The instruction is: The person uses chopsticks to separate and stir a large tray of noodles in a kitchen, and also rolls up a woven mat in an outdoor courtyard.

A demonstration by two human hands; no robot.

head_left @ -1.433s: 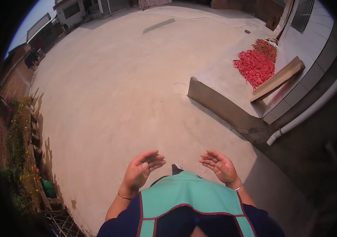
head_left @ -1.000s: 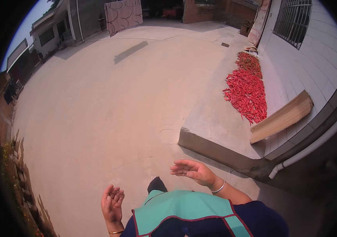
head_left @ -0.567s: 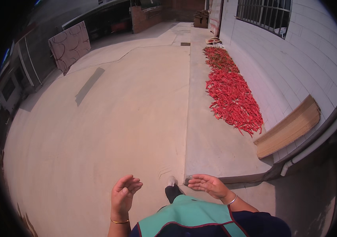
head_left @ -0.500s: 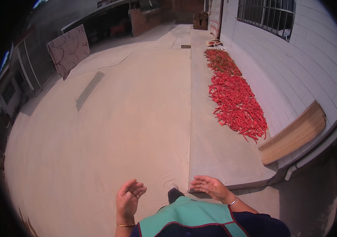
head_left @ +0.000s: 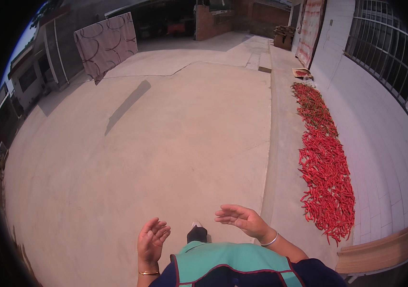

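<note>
My left hand (head_left: pixel 151 241) is raised before my body, palm turned inward, fingers loosely bent and apart, with nothing in it. Across from it, my right hand (head_left: pixel 242 220) is held up with its fingers stretched toward the left; it too is empty. A gap of bare air lies between the two. Neither hand touches anything. A long bed of red chili peppers (head_left: pixel 327 182) is spread on the raised concrete ledge (head_left: pixel 283 186) to my right, out of reach of my right hand; its far part looks mixed with green.
A curved sheet of cardboard (head_left: pixel 378 249) leans by the white wall (head_left: pixel 381 177) at lower right. A barred window (head_left: pixel 390 52) sits above. A patterned cloth (head_left: pixel 106 46) hangs far left. Boxes (head_left: pixel 284 37) stand at the far end, beyond a shallow tray (head_left: pixel 302 73). Concrete ground (head_left: pixel 180 134) stretches ahead.
The view has moved forward along the ledge, so the chili peppers and cardboard appear nearer and lower on the right. Both hands remain raised and empty; the right has shifted slightly left.
</note>
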